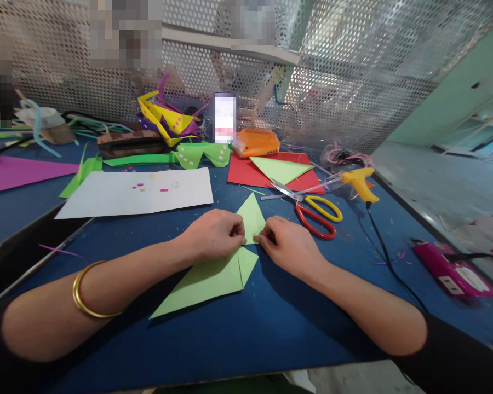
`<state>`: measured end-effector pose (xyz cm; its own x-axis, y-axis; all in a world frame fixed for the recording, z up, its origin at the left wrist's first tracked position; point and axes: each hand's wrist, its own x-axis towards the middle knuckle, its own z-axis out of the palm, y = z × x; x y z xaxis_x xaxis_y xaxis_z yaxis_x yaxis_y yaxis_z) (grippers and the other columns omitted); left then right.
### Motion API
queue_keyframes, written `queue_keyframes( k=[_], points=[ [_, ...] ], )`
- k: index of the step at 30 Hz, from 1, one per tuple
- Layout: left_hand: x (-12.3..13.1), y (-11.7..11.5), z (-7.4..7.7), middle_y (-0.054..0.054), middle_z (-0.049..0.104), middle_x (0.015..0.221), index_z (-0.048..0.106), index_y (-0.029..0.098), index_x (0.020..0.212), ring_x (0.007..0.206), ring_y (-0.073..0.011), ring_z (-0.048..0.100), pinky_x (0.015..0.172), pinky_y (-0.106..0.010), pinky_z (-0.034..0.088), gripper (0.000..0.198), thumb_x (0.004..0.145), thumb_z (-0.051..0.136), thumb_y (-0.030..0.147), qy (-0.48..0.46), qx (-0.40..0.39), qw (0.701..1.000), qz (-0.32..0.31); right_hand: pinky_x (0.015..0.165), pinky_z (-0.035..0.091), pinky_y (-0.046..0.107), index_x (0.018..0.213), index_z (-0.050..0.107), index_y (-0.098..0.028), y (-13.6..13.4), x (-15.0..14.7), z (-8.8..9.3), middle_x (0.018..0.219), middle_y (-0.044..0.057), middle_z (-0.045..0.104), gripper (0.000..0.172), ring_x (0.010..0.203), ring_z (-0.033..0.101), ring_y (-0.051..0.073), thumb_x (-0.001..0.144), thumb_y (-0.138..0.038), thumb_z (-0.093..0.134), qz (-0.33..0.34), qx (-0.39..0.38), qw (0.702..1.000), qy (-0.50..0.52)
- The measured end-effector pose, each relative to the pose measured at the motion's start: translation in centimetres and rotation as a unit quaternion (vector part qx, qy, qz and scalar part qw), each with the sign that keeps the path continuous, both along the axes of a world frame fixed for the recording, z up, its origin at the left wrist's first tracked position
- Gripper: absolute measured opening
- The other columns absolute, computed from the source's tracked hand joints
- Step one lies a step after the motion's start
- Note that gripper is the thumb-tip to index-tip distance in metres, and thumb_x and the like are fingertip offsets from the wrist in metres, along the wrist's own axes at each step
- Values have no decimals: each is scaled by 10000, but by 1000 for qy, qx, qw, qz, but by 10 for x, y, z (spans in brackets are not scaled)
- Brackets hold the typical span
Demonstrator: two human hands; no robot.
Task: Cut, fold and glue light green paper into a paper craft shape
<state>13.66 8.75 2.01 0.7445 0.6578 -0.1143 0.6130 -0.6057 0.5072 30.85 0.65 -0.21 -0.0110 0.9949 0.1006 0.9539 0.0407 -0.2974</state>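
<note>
A light green folded paper [213, 279] lies on the blue table [238, 334] in front of me, one point toward me at the left and one pointing away. My left hand [213, 234] is closed, pinching the paper near its middle fold. My right hand [290, 245] is also closed, its fingertips pinching the same fold from the right. The two hands almost touch. A gold bangle [86, 298] sits on my left forearm.
Red and yellow scissors [316, 213] and a yellow glue gun [359, 183] with a black cord lie right of my hands. A white sheet [139, 192], red paper [246, 169], a green triangle [280, 168], an orange case [257, 143] and paper crafts lie farther back. A pink device [452, 271] sits right.
</note>
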Motion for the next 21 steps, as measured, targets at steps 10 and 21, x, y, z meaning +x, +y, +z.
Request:
queue_keyframes(
  k=[10, 21],
  points=[
    [-3, -5, -5, 24, 659, 722, 658, 219, 768, 639, -129, 547, 555, -243, 318, 130, 750, 544, 281, -43, -3, 999, -13, 542, 262, 274, 785, 556, -191, 1, 0, -3, 808, 32, 620, 125, 629, 542, 152, 876, -275, 568, 17, -7, 999, -42],
    [0, -5, -2, 19, 676, 728, 677, 219, 770, 649, -136, 565, 564, -246, 328, 155, 768, 573, 333, -17, -11, 1000, 10, 499, 349, 244, 702, 604, -191, 12, 38, 22, 521, -38, 555, 190, 495, 502, 121, 855, -297, 563, -21, -89, 962, 255]
  ],
)
